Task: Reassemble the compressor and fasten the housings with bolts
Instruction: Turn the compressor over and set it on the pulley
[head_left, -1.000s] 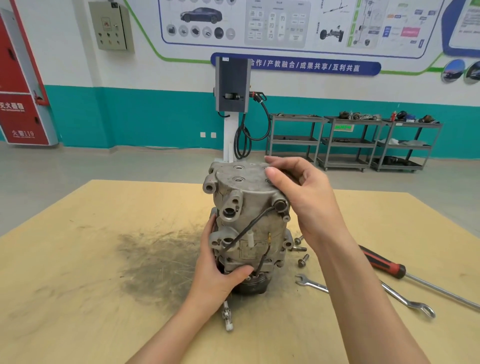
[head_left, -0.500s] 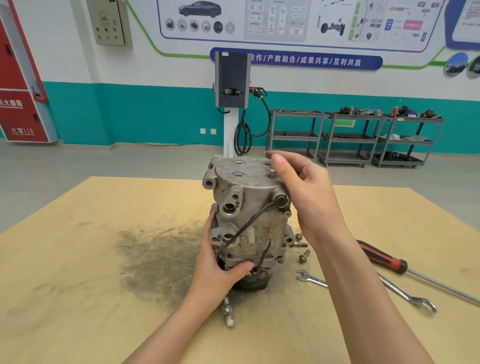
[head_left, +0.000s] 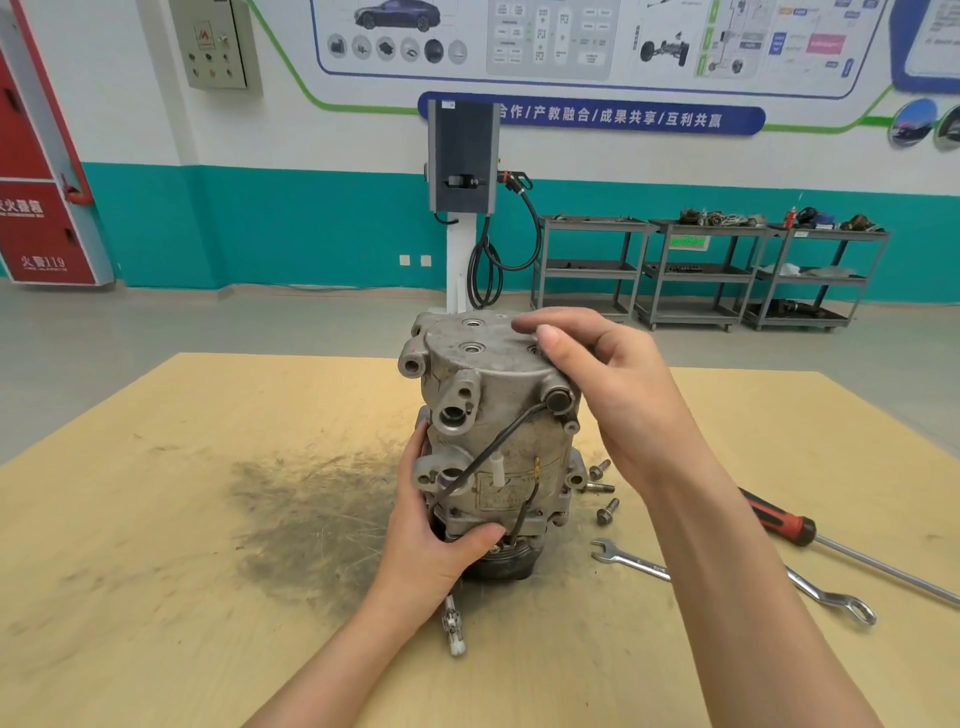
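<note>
**Compressor standing on end, both my hands on it**

Nearest to me, a small white and metal connector (head_left: 453, 626) lies on the wooden table (head_left: 156, 597), just beside my left wrist. My left hand (head_left: 434, 540) grips the lower part of the compressor (head_left: 493, 447): the thumb is curled across the front, above the dark pulley end, and the fingers go around the left side, where I cannot see their tips.

The compressor stands upright near the middle of the table, pulley end down, with a black wire (head_left: 493, 447) running down its front. On its left the table has a big dark smear (head_left: 311, 514).

To the right of it, a wrench (head_left: 727, 579) lies flat on the table, partly under my right forearm, and further right there is a screwdriver (head_left: 779, 522) with a red and black handle. Three loose bolts (head_left: 602, 488) lie close to the compressor's right side, near its base.

My right hand (head_left: 623, 384) is at the top housing (head_left: 488, 358). The fingers are bent, and the thumb and forefinger meet over the right edge of the top face. If they pinch a bolt there, I cannot tell; nothing shows between them.

Far behind the table I see a grey charging post (head_left: 462, 156) with a black cable, three metal shelf carts (head_left: 711, 270) along the teal wall, and a red cabinet (head_left: 36, 208) at the left.
</note>
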